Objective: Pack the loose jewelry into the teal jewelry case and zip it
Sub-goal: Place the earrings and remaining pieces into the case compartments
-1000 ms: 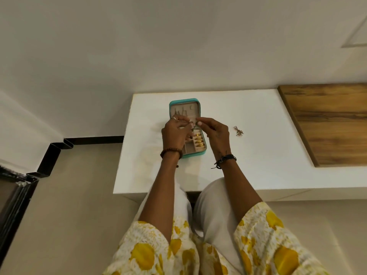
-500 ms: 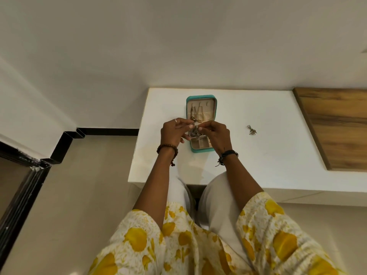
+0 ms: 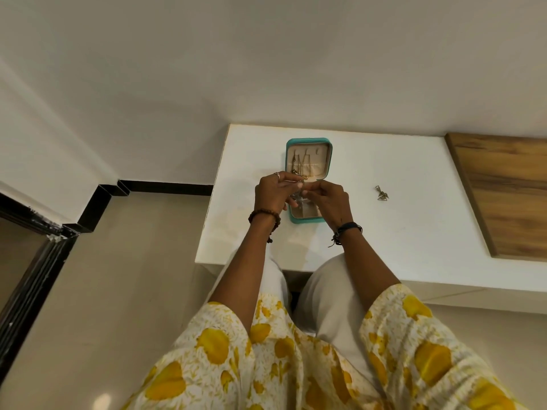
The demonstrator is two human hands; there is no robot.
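head | left hand [image 3: 273, 193], right hand [image 3: 328, 199] pinch thin chain [image 3: 298, 199] | rounded teal case [image 3: 307, 141] open, beige-lined

1. The left hand [image 3: 273, 192] and right hand [image 3: 327, 199] hide the middle of the teal jewelry case [image 3: 308, 143].
2. The small piece [image 3: 298, 199] pinched between them is too small to identify.
3. The loose jewelry [image 3: 381, 193] on the desk [image 3: 399, 232] is too tiny to name.

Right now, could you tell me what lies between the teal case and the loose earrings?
Only bare white tabletop, in the head view, between the teal case and earrings.
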